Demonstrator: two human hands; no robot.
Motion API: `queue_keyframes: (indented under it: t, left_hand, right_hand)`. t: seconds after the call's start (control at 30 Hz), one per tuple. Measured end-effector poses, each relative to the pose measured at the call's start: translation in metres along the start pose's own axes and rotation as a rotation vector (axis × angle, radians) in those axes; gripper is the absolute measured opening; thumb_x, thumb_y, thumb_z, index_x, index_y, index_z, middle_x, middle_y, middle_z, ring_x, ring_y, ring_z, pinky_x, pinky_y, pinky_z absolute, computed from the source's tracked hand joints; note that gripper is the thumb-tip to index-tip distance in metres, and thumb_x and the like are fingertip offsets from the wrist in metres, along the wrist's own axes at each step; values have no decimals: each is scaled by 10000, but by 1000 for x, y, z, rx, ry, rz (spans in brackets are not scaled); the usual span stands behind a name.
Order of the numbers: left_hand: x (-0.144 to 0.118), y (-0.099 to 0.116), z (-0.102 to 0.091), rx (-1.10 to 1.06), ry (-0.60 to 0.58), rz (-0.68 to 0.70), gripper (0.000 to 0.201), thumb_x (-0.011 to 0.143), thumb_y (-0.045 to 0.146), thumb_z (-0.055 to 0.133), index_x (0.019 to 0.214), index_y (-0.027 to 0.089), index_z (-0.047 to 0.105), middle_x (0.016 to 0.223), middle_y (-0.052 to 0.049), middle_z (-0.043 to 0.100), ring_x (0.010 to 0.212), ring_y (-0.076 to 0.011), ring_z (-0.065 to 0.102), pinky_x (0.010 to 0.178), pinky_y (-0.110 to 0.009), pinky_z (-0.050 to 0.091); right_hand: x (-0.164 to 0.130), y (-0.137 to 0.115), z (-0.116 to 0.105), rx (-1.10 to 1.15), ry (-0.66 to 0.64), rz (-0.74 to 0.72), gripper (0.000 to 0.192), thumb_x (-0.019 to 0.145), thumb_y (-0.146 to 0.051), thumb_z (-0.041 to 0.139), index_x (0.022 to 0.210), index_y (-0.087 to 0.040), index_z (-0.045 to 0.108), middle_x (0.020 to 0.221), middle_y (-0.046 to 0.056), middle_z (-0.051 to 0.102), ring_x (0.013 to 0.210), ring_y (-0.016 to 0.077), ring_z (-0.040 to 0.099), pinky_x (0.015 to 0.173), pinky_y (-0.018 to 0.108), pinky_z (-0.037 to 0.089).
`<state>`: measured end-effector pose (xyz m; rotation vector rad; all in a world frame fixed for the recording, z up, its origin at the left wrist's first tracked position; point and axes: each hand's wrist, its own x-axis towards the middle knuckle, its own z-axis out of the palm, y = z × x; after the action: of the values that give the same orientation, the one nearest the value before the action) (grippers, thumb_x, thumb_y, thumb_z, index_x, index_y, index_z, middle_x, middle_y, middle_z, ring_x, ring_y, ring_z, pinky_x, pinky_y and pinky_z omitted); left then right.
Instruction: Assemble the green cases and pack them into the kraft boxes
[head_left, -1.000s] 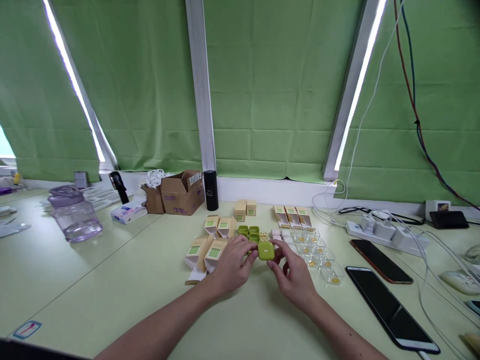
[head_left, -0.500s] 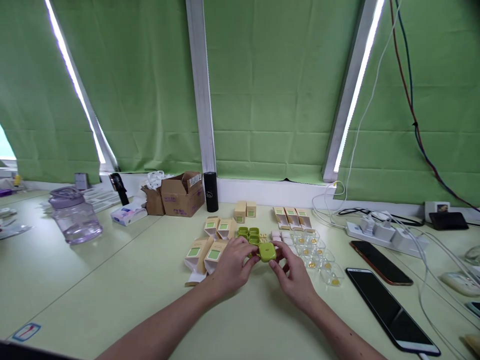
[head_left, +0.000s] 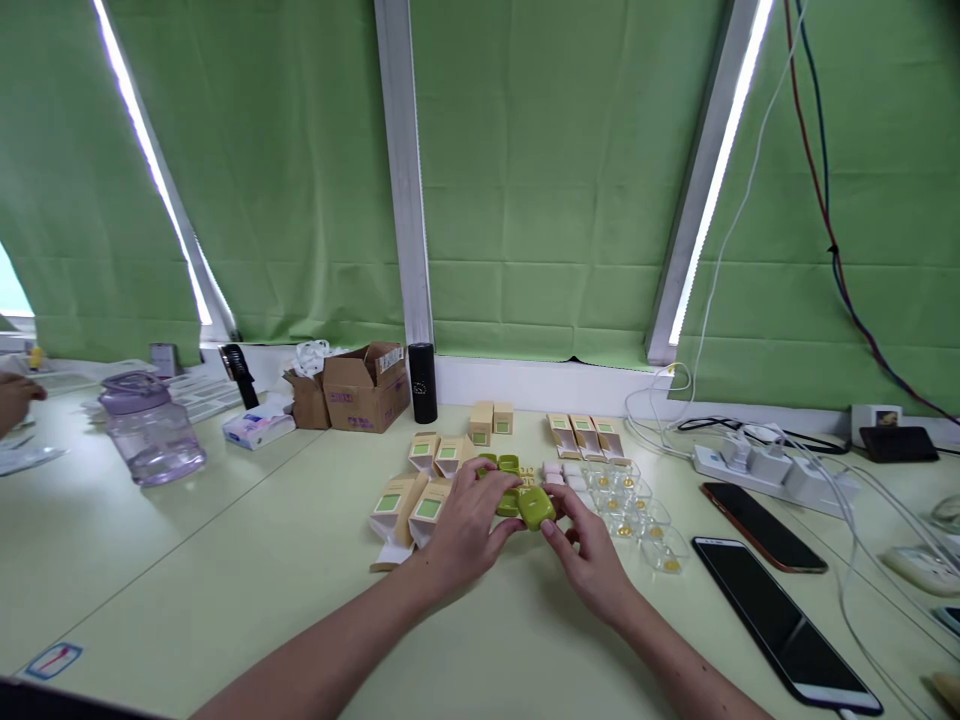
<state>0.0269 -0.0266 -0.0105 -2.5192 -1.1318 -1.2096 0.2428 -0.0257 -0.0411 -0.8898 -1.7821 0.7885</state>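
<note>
Between my two hands is a small lime-green rounded-square case (head_left: 537,508), lifted a little above the table. My left hand (head_left: 474,515) has its thumb and fingers closed at the case's left side. At the right edge, my right hand (head_left: 586,545) pinches it between thumb and fingers. Just behind lie several green open square cases (head_left: 508,464), partly covered by my left hand. Small yellowish pieces (head_left: 527,474) sit beside them. Open cream boxes with green squares (head_left: 429,510) lie left of my left hand; clear plastic shells with yellow spots (head_left: 624,525) spread right of my right hand.
White pieces (head_left: 553,470) and more cream boxes (head_left: 585,437) stand behind. Two phones (head_left: 784,620), a power strip (head_left: 772,472) and loose cables are at right. A purple jug (head_left: 154,440), a cardboard box (head_left: 365,390) and a black cylinder (head_left: 422,385) stand left. Another person's hand (head_left: 16,400) shows far left.
The lime-green case has turned slightly in my hands, and my left fingers have shifted a little. Another person's hand has come into view at the far left.
</note>
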Motion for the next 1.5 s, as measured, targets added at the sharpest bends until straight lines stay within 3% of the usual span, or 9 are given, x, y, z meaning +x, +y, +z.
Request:
queue_keyframes:
  t: [0.2, 0.4, 0.6, 0.77, 0.9, 1.03, 1.27, 1.5]
  left_hand:
    - [-1, 6, -4, 50, -105, 73, 596, 936, 117, 675, 1479, 288, 498, 1425, -123, 594, 1342, -336, 461, 1139, -557, 440]
    - [-1, 6, -3, 5, -160, 91, 536, 959, 89, 611, 1443, 311, 550, 1373, -110, 625, 1344, -326, 482, 1121, -541, 459]
    - [3, -2, 0, -253, 9, -173, 439, 915, 108, 661, 1323, 261, 607, 1295, -101, 639, 1287, -300, 524, 1112, -509, 476]
    - [6, -11, 6, -446, 70, -456, 468, 821, 88, 713, 1254, 256, 656, 1305, -80, 618, 1218, -260, 587, 1102, -463, 485]
    - [6, -14, 9, -497, 63, -572, 484, 759, 76, 749, 1208, 248, 695, 1307, -66, 654, 1160, -247, 613, 1063, -442, 503]
    - [7, -16, 11, -544, 67, -617, 501, 731, 93, 783, 1204, 240, 708, 1278, -65, 698, 1120, -248, 641, 1031, -444, 528]
    - [7, -19, 17, -635, 105, -620, 508, 697, 79, 813, 1175, 227, 726, 1247, -78, 731, 1147, -256, 657, 1048, -451, 527]
    - [8, -18, 17, -736, 101, -618, 543, 693, 66, 798, 1205, 218, 707, 1246, -87, 737, 1159, -256, 672, 1061, -469, 542]
  right_hand:
    - [1, -2, 1, -54, -17, -25, 370, 1034, -473, 535, 1321, -245, 583, 1021, 61, 695, 860, 214, 678, 599, 278, 521]
    - [1, 0, 3, -107, -7, -84, 357, 1046, -437, 532, 1341, -244, 582, 1101, 72, 706, 874, 204, 677, 635, 281, 550]
    - [3, 6, -3, -416, 54, -218, 257, 1060, -262, 466, 1268, -234, 616, 1191, 104, 701, 1078, 269, 644, 892, 406, 559]
    - [5, 8, -3, -710, -64, -290, 331, 974, -84, 498, 1226, -222, 664, 1290, 100, 700, 1229, 310, 558, 1028, 469, 460]
    - [4, 6, 1, -838, -156, -281, 372, 963, -80, 528, 1279, -222, 662, 1359, 85, 691, 1320, 319, 506, 1080, 466, 397]
    - [4, 7, 3, -899, -204, -277, 369, 993, -127, 525, 1335, -209, 637, 1412, 95, 671, 1358, 341, 483, 1114, 486, 351]
    - [3, 12, 6, -948, -243, -278, 302, 1012, -166, 520, 1274, -222, 660, 1367, 95, 699, 1365, 334, 497, 1142, 513, 327]
    - [5, 7, 5, -965, -215, -313, 375, 895, -58, 586, 1227, -207, 676, 1294, 106, 729, 1290, 328, 546, 1106, 497, 347]
